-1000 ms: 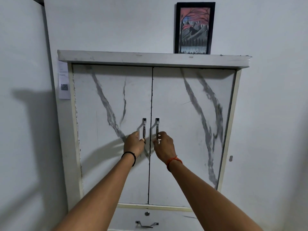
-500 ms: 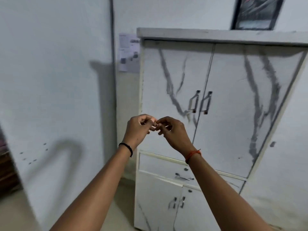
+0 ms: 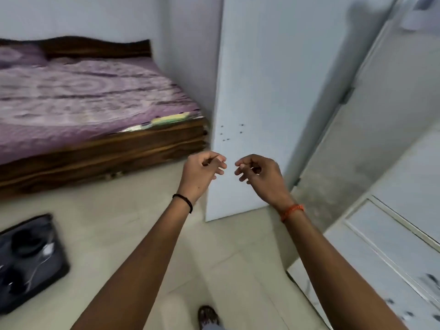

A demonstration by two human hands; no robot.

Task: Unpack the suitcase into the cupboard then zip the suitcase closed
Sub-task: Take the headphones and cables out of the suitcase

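Both hands are hanging in the air in front of the person, holding nothing: the left hand (image 3: 202, 173) is floating with its fingers loosely curled and parted, and the right hand (image 3: 258, 175) is mirroring it just beside, fingertips of the two close together but not touching. A black band (image 3: 183, 202) is circling the left wrist and an orange thread (image 3: 291, 211) the right. Behind the hands a white panel (image 3: 262, 103) is standing upright on the tiled floor (image 3: 142, 222), with a few small dark holes in it. To the right the white cupboard (image 3: 392, 246) is showing only part of its front, blurred. Well apart from the hands, at the lower left edge, the dark suitcase (image 3: 31, 260) is lying flat on the floor; I cannot tell whether it is zipped. Beyond it a wooden bed (image 3: 95, 158) with a purple patterned sheet (image 3: 83, 96) is sitting against the wall. A foot (image 3: 209, 316) is showing at the bottom.
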